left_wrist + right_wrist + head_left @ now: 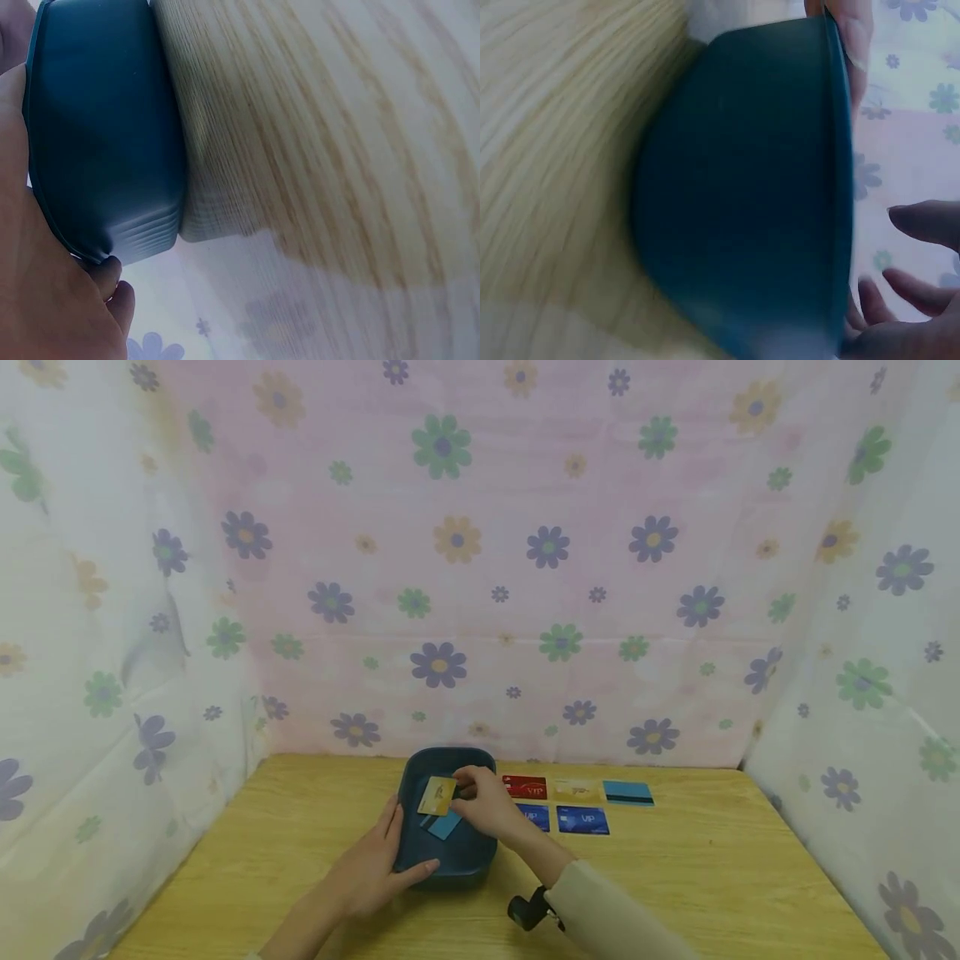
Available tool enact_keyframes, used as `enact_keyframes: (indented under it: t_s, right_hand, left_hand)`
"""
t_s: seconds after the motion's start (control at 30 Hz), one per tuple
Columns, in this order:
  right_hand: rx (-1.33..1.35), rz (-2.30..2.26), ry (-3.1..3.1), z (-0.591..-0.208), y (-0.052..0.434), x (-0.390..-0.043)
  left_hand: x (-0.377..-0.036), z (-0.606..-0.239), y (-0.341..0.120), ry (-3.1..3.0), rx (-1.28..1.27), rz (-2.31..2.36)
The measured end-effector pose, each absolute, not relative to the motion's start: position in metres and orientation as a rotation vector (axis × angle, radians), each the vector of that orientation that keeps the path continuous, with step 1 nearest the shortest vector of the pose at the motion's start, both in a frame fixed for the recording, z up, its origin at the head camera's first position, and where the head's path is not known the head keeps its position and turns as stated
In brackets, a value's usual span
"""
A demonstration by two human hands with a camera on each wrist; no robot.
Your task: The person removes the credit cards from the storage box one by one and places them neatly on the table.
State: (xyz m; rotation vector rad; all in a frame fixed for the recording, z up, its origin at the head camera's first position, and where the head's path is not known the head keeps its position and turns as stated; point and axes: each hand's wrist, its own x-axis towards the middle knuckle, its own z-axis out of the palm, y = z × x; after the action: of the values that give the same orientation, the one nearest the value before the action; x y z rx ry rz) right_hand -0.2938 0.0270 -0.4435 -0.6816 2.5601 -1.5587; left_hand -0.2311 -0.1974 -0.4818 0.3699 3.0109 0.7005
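Observation:
My left hand (367, 864) grips a dark teal plastic bin (465, 856) at its left side, thumb over the near rim and fingers along the left wall. In the left wrist view, fingertips (109, 277) curl at the bin's corner. Inside the bin lies a light blue card (441, 827) with a dark stripe, partly covered by a gold card (437, 796). My right hand (486, 802) is over the bin's right side, fingertips right at the gold card's edge. In the right wrist view its thumb and fingers stand apart above the rim, no card between them.
Right of the bin, a red VIP card (524, 787), another gold card (576, 790) and a striped light blue card (628, 793) form a row. Two blue VIP cards (583, 820) lie nearer, one partly behind the right hand. Flowered cloth (510, 568) encloses the wooden table (712, 877).

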Motion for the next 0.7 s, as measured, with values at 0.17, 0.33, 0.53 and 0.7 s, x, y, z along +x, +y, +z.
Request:
enact_keyframes:
  t_s: [0.17, 0.33, 0.53, 0.7]
  right_hand:
    - [-0.542, -1.603, 2.537, -0.448, 0.001, -0.298]
    - [-0.503, -1.556, 2.659, -0.461, -0.016, -0.308]
    - [-0.408, -1.492, 2.782, -0.474, -0.022, -0.319]
    - [-0.323, -1.455, 2.796, -0.477, -0.025, -0.325]
  left_hand:
    - [-0.231, -0.482, -0.199, 3.018, 0.382, 0.691]
    - [-0.229, -0.480, -0.200, 3.010, 0.397, 0.702]
    - [-0.229, -0.479, -0.199, 2.998, 0.405, 0.711]
    - [-0.228, -0.479, -0.200, 3.000, 0.404, 0.703]
